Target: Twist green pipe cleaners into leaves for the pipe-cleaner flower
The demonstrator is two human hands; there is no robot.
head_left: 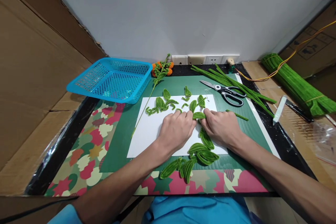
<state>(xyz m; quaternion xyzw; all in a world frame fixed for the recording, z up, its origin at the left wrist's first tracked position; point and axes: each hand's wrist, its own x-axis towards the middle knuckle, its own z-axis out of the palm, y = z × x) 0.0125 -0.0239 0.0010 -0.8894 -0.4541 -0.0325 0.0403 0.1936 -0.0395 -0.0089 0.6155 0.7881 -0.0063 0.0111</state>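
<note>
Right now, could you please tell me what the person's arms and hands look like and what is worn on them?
Both forearms are bare from elbow to wrist. The left hand and the right hand wear no gloves, and no rings, watch or bracelet show. A bright blue short sleeve shows at the left upper arm by the bottom edge, matching the blue garment at the lap. No cables or markings are visible on either arm.

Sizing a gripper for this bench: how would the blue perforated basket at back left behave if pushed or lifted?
The blue basket looks like thin perforated plastic and sits empty, so probably light and easily slid. It already rests tilted, one side on the mat's raised edge, so a push may rock it. Its open mesh walls likely flex under a pinch.
</note>
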